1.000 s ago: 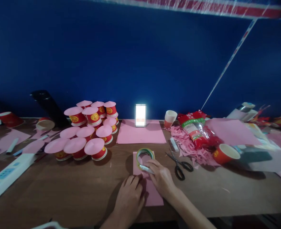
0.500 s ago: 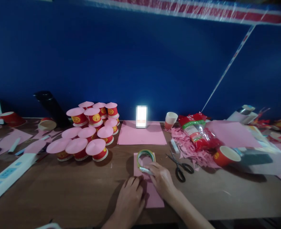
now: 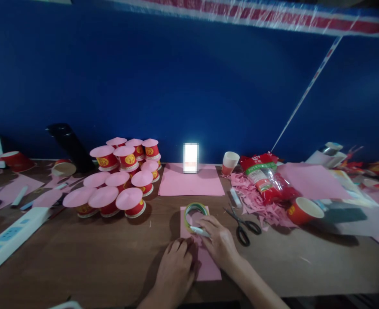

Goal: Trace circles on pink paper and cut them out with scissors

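A small pink paper sheet [image 3: 209, 268] lies on the brown table in front of me, with a roll of tape [image 3: 195, 211] resting on its far end. My right hand [image 3: 218, 242] is closed round a white pen [image 3: 198, 231], whose tip sits at the near edge of the tape roll. My left hand [image 3: 175, 268] presses down on the paper's left side with curled fingers.
Black scissors [image 3: 244, 224] lie just right of my right hand. Several red paper cups with pink lids [image 3: 118, 182] stand at the left. A larger pink sheet [image 3: 191, 180], a lit phone [image 3: 190, 158], pink scraps [image 3: 257, 199], a red bag [image 3: 265, 176] and a power strip [image 3: 7, 238] surround them.
The pen and my right hand have shifted slightly along the near edge of the tape roll. My left hand stays on the paper.
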A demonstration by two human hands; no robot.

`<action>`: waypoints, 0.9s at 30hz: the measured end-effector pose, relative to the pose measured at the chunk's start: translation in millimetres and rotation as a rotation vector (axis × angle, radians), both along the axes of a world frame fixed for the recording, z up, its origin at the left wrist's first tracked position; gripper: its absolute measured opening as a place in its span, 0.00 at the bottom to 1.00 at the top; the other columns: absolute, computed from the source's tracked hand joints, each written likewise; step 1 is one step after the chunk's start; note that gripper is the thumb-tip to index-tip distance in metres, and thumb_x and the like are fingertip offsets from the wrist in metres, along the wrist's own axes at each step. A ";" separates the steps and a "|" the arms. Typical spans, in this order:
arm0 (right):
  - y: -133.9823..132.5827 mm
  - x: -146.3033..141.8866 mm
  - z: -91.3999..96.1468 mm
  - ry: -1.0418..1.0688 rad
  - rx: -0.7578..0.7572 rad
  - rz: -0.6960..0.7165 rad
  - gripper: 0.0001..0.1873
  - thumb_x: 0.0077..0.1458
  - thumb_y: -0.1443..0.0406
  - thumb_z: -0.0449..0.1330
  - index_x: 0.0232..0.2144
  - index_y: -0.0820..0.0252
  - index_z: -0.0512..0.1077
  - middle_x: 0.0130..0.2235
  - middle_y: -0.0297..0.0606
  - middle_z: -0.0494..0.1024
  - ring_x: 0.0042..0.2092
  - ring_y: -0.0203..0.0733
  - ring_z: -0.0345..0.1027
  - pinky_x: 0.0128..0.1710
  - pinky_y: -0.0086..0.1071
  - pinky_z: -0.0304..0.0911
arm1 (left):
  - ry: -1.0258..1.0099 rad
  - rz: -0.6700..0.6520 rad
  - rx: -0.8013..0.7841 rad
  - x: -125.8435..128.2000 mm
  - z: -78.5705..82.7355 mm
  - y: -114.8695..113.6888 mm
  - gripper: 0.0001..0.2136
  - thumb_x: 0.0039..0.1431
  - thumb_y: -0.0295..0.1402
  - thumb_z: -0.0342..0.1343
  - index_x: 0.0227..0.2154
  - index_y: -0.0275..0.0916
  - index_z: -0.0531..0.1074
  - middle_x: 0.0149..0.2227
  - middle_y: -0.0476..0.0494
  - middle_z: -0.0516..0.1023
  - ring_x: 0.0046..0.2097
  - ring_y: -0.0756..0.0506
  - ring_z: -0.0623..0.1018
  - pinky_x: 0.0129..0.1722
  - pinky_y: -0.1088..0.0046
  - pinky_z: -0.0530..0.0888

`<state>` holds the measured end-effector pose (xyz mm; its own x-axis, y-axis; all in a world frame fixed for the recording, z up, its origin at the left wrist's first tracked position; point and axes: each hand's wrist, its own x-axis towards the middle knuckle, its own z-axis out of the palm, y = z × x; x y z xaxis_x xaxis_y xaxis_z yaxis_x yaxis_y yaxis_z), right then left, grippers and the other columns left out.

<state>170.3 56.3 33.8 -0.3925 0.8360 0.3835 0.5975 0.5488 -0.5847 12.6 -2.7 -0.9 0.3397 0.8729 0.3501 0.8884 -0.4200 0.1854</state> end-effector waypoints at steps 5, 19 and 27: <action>-7.7 10.0 8.2 0.129 -0.068 -0.057 0.13 0.52 0.69 0.53 0.41 0.58 0.70 0.39 0.40 0.73 0.39 0.39 0.68 0.39 0.28 0.63 | 0.003 -0.002 0.039 -0.1 -1.8 0.4 0.16 0.52 0.34 0.52 0.46 0.40 0.68 0.45 0.44 0.72 0.46 0.43 0.68 0.44 0.64 0.67; -35.4 29.4 -17.6 0.355 -0.397 -0.194 0.17 0.54 0.60 0.52 0.42 0.64 0.70 0.30 0.39 0.75 0.32 0.41 0.67 0.32 0.28 0.63 | -0.064 -0.026 -0.014 -0.9 7.7 1.7 0.14 0.51 0.32 0.53 0.43 0.42 0.69 0.44 0.44 0.73 0.46 0.44 0.69 0.45 0.64 0.67; -39.2 28.6 -27.0 0.369 -0.330 -0.257 0.20 0.54 0.57 0.52 0.42 0.66 0.71 0.28 0.40 0.75 0.30 0.41 0.68 0.32 0.28 0.63 | -0.079 -0.028 -0.012 -2.7 4.0 1.0 0.13 0.52 0.33 0.52 0.42 0.41 0.69 0.45 0.44 0.73 0.47 0.43 0.69 0.45 0.64 0.68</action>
